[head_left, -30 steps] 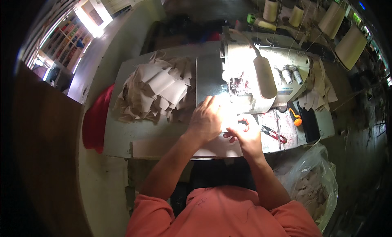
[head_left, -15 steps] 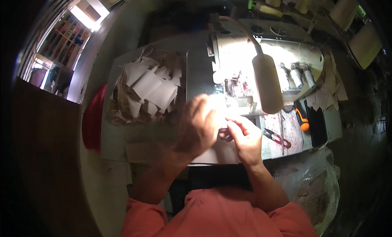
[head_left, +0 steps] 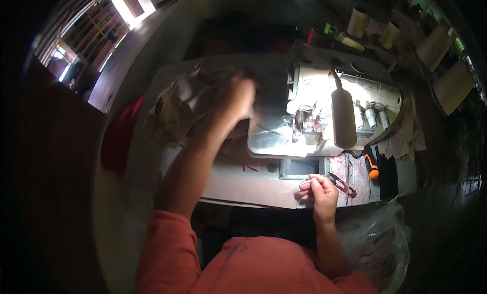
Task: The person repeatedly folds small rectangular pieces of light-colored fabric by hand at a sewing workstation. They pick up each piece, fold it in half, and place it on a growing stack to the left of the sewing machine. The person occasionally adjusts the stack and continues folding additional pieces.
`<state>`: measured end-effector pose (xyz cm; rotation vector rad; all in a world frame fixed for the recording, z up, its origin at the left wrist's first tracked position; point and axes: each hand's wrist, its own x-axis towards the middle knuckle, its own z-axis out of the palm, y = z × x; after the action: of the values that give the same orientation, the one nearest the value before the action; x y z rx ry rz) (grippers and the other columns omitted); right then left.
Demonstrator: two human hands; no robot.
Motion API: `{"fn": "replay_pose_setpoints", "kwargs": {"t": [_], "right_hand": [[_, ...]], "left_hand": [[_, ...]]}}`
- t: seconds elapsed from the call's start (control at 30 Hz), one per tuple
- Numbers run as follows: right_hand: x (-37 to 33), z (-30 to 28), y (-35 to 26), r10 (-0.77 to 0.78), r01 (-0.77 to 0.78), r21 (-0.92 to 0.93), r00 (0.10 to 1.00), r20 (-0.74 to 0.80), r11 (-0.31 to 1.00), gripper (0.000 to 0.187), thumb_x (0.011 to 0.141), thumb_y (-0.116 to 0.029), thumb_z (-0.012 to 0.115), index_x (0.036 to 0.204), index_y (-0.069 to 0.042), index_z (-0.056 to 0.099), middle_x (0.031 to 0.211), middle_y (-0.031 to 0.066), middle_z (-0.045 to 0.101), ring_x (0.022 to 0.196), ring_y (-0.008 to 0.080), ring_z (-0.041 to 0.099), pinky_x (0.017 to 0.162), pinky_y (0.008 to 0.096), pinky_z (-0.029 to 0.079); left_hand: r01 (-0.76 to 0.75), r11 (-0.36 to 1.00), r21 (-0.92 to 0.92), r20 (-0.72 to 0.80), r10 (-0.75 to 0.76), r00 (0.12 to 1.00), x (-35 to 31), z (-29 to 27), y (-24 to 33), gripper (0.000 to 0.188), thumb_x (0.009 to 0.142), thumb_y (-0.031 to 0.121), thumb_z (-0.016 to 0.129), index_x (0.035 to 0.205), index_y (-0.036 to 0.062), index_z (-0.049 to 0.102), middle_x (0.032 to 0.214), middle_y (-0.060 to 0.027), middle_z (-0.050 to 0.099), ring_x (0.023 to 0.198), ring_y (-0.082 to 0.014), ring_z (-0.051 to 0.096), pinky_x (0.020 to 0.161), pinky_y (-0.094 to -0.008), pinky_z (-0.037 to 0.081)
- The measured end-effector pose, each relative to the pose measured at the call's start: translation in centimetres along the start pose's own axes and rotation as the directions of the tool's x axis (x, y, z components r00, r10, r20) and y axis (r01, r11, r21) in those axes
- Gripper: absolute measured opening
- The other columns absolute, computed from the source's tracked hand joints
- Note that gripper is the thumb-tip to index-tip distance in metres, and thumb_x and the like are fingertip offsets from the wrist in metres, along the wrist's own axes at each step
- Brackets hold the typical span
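My left hand [head_left: 238, 99] is stretched out over the right side of a heap of pale cut fabric pieces [head_left: 185, 99]. Motion smears its fingers, so their grip does not show. My right hand [head_left: 324, 192] hovers at the table's front edge with thumb and fingers pinched together. A small whitish bit sticks out at its fingertips, too small to name. Beyond it stands a sewing machine [head_left: 375, 86] with a brightly lit needle area and a flat metal bed [head_left: 269, 137]. Close by the right hand lie thread snips [head_left: 347, 187] with red handles.
A long lamp head [head_left: 344, 119] hangs over the machine. Right of the snips are a thin metal tool [head_left: 347, 167], an orange-and-black handled tool [head_left: 373, 167] and a dark case [head_left: 388, 177]. A clear plastic bag [head_left: 380, 243] hangs at lower right. Thread cones [head_left: 357, 23] stand behind.
My hands have parted from beside the needle area. The left has swung away to the fabric heap; the right has come down toward the table's front edge, still pinched. The view has shifted somewhat.
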<state>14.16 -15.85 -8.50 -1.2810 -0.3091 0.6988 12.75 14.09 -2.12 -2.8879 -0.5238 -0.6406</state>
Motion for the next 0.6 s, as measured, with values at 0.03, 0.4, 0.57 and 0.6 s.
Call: {"fn": "replay_pose_setpoints", "kwargs": {"t": [0.03, 0.4, 0.57, 0.6], "right_hand": [[-0.1, -0.4, 0.1, -0.016, 0.015, -0.020, 1.000, -0.018, 1.000, 0.017, 0.085, -0.008, 0.043, 0.096, 0.003, 0.050, 0.073, 0.0102, 0.058, 0.060, 0.0112, 0.055, 0.052, 0.0188, 0.043], [-1.0, -0.7, -0.6, -0.056, 0.057, -0.124, 0.998, 0.012, 0.991, 0.016, 0.085, -0.008, 0.044, 0.094, 0.002, 0.051, 0.074, 0.0093, 0.059, 0.059, 0.0093, 0.054, 0.051, 0.0182, 0.042], [-1.9, -1.7, -0.6, -0.045, 0.041, -0.133, 0.999, -0.028, 0.990, 0.016, 0.084, -0.008, 0.044, 0.095, 0.002, 0.050, 0.075, 0.0092, 0.059, 0.059, 0.0093, 0.054, 0.051, 0.0180, 0.042], [-2.0, -1.8, -0.6, -0.037, 0.032, -0.144, 0.999, -0.037, 0.989, 0.016, 0.084, -0.008, 0.044, 0.095, 0.002, 0.050, 0.075, 0.0091, 0.059, 0.059, 0.0093, 0.054, 0.051, 0.0179, 0.042]], "left_hand": [[0.373, 0.882, -0.286, 0.138, -0.348, 0.927, 0.5, -3.3, 0.2, 0.025, 0.072, 0.002, 0.048, 0.095, 0.0044, 0.055, 0.086, -0.0161, 0.056, 0.085, -0.0301, 0.054, 0.069, -0.0405, 0.045], [0.004, 0.919, -0.394, 0.080, 0.030, 0.996, -17.4, -2.2, 15.3, 0.014, 0.070, 0.018, 0.055, 0.077, 0.0067, 0.051, 0.075, -0.0069, 0.045, 0.073, -0.0223, 0.043, 0.064, -0.0323, 0.033], [-0.002, 0.929, -0.369, 0.064, 0.028, 0.998, -18.2, 0.0, 15.6, 0.008, 0.073, 0.014, 0.050, 0.074, 0.0073, 0.046, 0.073, -0.0067, 0.043, 0.070, -0.0220, 0.043, 0.061, -0.0334, 0.032], [-0.007, 0.925, -0.380, 0.051, 0.029, 0.998, -18.2, 0.1, 15.5, 0.007, 0.074, 0.014, 0.050, 0.073, 0.0074, 0.046, 0.073, -0.0067, 0.043, 0.070, -0.0219, 0.043, 0.060, -0.0333, 0.032]]}}
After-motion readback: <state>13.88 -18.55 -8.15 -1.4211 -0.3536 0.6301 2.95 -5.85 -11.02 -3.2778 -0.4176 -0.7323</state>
